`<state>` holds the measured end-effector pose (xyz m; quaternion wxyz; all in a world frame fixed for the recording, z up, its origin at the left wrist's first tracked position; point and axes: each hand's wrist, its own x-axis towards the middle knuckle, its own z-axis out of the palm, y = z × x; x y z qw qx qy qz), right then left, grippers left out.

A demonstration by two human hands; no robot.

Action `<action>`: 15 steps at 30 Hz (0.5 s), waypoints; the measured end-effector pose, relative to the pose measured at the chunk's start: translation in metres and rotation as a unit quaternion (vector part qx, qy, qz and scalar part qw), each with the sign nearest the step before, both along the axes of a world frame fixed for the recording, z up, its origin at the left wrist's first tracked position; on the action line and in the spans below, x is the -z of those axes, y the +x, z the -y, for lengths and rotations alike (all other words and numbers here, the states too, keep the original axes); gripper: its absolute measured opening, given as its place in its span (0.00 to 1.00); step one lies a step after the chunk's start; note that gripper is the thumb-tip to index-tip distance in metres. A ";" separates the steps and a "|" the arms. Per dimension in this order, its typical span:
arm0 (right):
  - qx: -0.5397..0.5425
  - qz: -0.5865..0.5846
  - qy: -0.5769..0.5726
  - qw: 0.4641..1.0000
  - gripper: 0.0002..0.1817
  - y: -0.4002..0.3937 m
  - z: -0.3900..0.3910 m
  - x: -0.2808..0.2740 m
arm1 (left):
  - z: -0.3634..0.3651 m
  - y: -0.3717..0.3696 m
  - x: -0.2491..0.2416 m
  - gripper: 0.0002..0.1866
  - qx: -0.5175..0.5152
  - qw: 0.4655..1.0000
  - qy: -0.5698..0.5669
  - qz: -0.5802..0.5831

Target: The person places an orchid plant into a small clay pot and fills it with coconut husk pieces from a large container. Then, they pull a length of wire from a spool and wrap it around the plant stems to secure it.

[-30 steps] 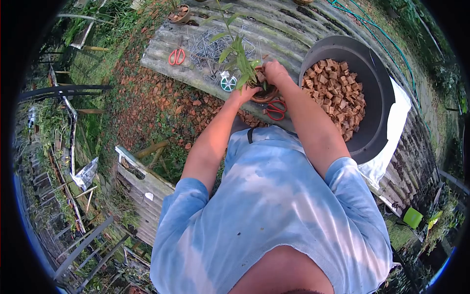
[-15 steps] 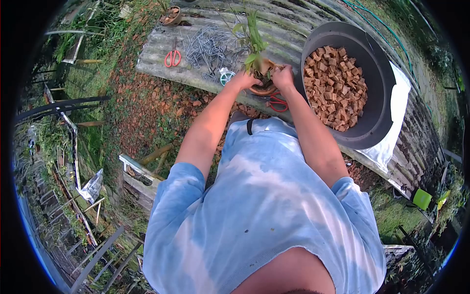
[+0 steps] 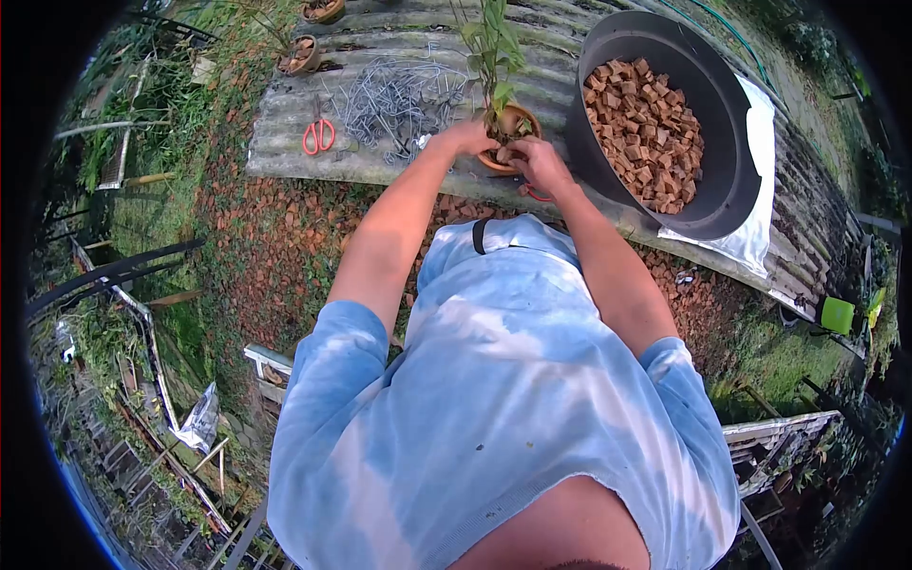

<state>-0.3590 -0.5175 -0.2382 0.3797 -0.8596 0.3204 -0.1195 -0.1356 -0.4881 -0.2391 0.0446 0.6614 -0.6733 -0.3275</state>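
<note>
A leafy green plant [image 3: 495,59] stands in a small terracotta pot [image 3: 525,114] near the front edge of the corrugated sheet. At the pot's left side, my left hand [image 3: 467,140] has its fingers at the base of the stems; its fingertips are hidden among them. From the right, my right hand [image 3: 541,163] reaches over the rim with its fingers closed around a small brown piece [image 3: 505,154], probably a husk chunk. Red scissor handles [image 3: 538,195] show partly beneath my right hand. Left of the pot lies a heap of metal wire hooks [image 3: 394,103].
A large dark tub [image 3: 732,152] with brown husk chunks [image 3: 646,133] sits at the right on a white sack [image 3: 760,214]. Red-handled scissors [image 3: 319,136] lie on the corrugated sheet [image 3: 275,142] at the left. Two small pots [image 3: 302,55] stand farther back.
The view has shifted. My right hand has moved from the pot's far right rim inward to the plant's base, and more of the pot's rim shows. My left hand remains at the stems.
</note>
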 end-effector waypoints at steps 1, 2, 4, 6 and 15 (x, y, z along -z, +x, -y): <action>0.010 -0.019 0.026 0.999 0.15 0.001 -0.002 -0.003 | 0.001 -0.003 -0.006 0.44 -0.003 1.000 0.022 0.002; 0.019 -0.038 0.051 0.998 0.15 0.002 -0.006 -0.006 | 0.001 -0.007 -0.012 0.44 -0.008 0.999 0.043 0.003; 0.021 -0.030 0.027 0.999 0.14 0.008 -0.007 -0.005 | 0.001 -0.005 -0.009 0.43 -0.024 0.999 0.047 0.010; 0.019 0.020 -0.070 0.997 0.15 0.009 -0.009 -0.002 | -0.004 -0.008 0.000 0.43 -0.036 0.999 0.015 0.017; 0.126 0.096 0.048 0.986 0.22 -0.001 -0.005 -0.006 | -0.008 -0.005 0.020 0.37 -0.056 0.997 -0.037 -0.034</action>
